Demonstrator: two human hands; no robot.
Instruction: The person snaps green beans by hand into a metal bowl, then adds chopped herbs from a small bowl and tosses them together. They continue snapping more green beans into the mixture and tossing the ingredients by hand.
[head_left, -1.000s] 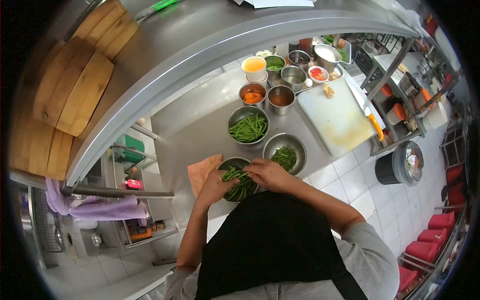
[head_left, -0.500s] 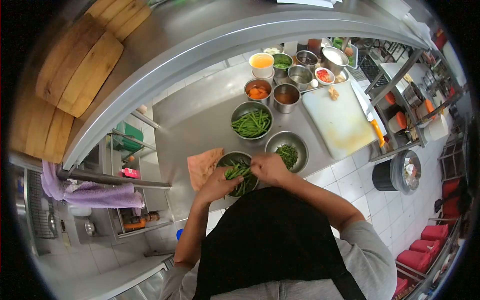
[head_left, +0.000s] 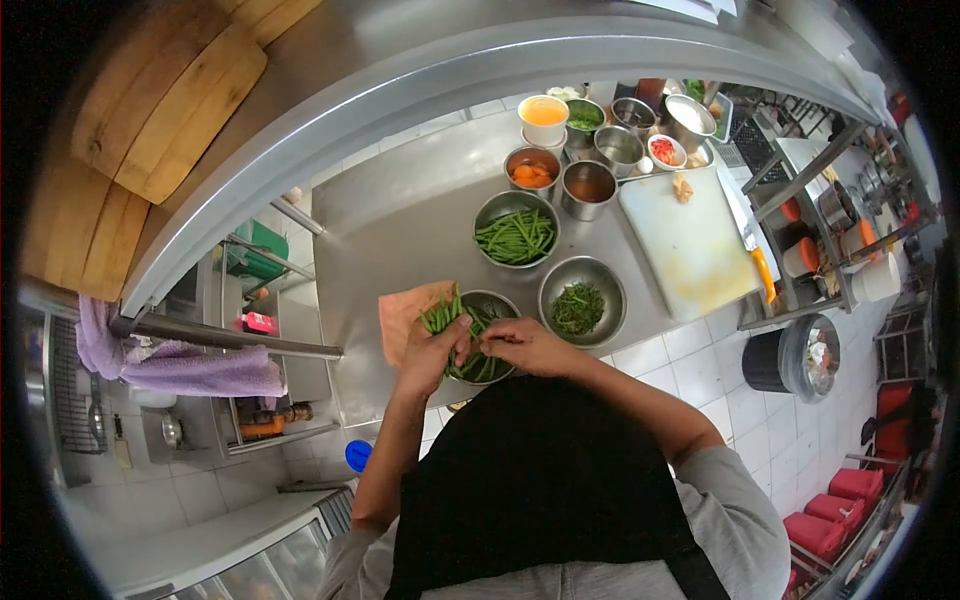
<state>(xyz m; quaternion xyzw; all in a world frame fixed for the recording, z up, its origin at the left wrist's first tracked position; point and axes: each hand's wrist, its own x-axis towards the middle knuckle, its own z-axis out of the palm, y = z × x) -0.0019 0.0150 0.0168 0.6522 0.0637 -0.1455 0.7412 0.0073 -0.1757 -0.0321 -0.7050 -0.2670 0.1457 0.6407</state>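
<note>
My left hand [head_left: 436, 350] is wrapped round a bunch of green beans [head_left: 441, 312] over the left part of a steel bowl [head_left: 497, 301]. More beans lie in that bowl. The fingers of my right hand [head_left: 525, 345] are pinched together at the bowl's right side, close to my left hand; whether they hold a bean or a bean tip is too small to tell. To the right, a second steel bowl [head_left: 613, 290] holds small green trimmings [head_left: 578, 309]. Behind them, a third bowl [head_left: 483, 215] is heaped with long green beans [head_left: 515, 238].
An orange cloth [head_left: 396, 310] lies left of the near bowl. Farther right are a white cutting board [head_left: 690, 245] and a knife with an orange handle [head_left: 765, 275]. Containers of food [head_left: 590, 183] stand at the back. A steel shelf edge [head_left: 430, 58] arches overhead.
My left hand has shifted a little with the beans, which now stick up beyond its fingers. My right hand has moved slightly down and left. The camera view has shifted slightly.
</note>
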